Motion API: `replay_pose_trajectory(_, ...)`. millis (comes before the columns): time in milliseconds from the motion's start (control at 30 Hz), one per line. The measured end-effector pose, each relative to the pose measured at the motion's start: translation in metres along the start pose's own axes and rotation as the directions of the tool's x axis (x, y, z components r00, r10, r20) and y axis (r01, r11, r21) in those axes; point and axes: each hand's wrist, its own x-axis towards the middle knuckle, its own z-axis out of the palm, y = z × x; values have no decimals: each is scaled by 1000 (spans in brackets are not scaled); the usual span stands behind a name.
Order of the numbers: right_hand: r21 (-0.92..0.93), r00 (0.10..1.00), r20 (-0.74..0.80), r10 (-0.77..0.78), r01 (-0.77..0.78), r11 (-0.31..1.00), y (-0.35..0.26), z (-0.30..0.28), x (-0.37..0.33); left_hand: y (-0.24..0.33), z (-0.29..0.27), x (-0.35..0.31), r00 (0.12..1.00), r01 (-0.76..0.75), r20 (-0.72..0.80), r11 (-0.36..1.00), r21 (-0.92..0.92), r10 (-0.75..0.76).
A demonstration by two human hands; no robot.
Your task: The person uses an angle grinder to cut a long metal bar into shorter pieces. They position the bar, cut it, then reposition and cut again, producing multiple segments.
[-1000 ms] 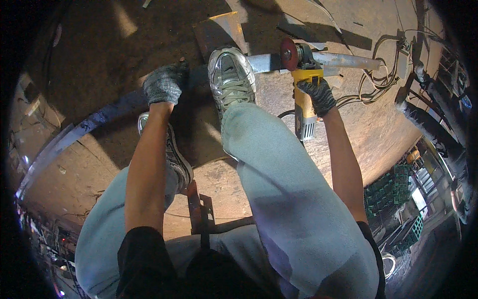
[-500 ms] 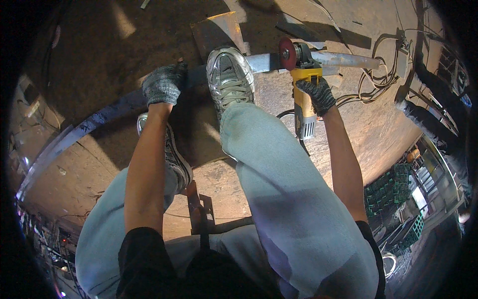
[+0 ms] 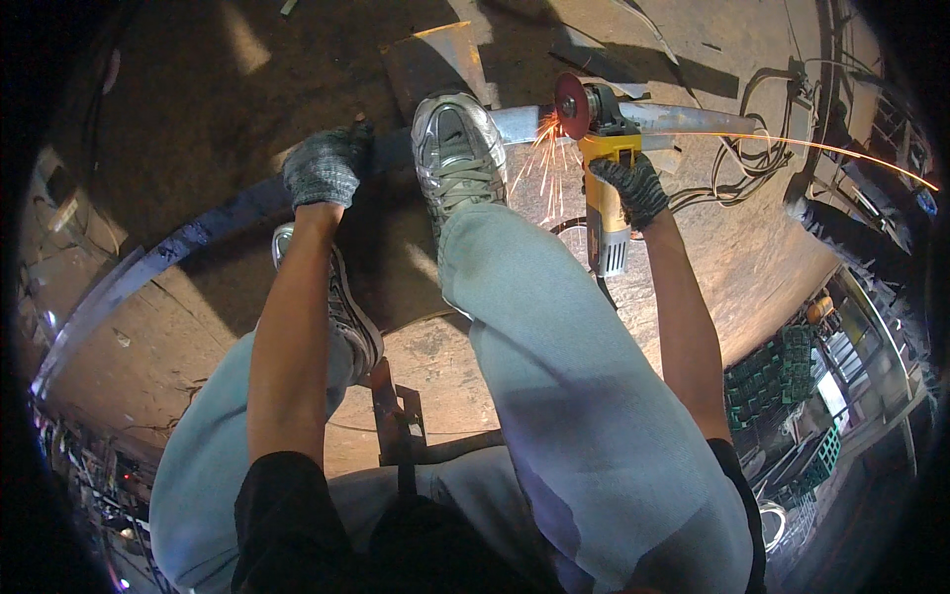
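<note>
A long flat metal bar [image 3: 518, 126] lies across the floor and appears curved in the fisheye picture. My left hand [image 3: 323, 168], in a grey knit glove, is closed on the bar, its fingertips partly lost in shadow. With my right hand [image 3: 635, 190], gloved alike, I grip a yellow angle grinder [image 3: 606, 216] by its body. Its reddish disc [image 3: 571, 105] touches the bar, and orange sparks [image 3: 550, 158] spray downward from the contact, with one streak far to the right. My silver shoe [image 3: 458, 148] presses on the bar between both hands.
A rusty metal plate [image 3: 414, 69] lies beyond the shoe. Looped cables [image 3: 757, 163] lie on the floor at the right. Below them, by the right rim, stand green plastic crates [image 3: 782, 371]. A dark metal frame [image 3: 396, 426] is beneath my legs.
Sparks now fly from the grinder's disc where it meets the bar; earlier there were none. Both hands and the shoe have stayed almost in place.
</note>
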Motion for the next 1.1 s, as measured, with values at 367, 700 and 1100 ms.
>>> replay_pose_trajectory(367,-52,995,-22,-93,91,994,2,5,4,0,-2,-1,999,25,46,1000,13,-26)
replay_pose_trajectory(700,-28,992,-16,-123,123,992,2,7,-5,0,0,-1,1000,20,-6,999,38,-20)
replay_pose_trajectory(1100,-59,996,-31,-88,86,995,13,7,-8,1,-1,-2,1000,-14,-20,999,32,15)
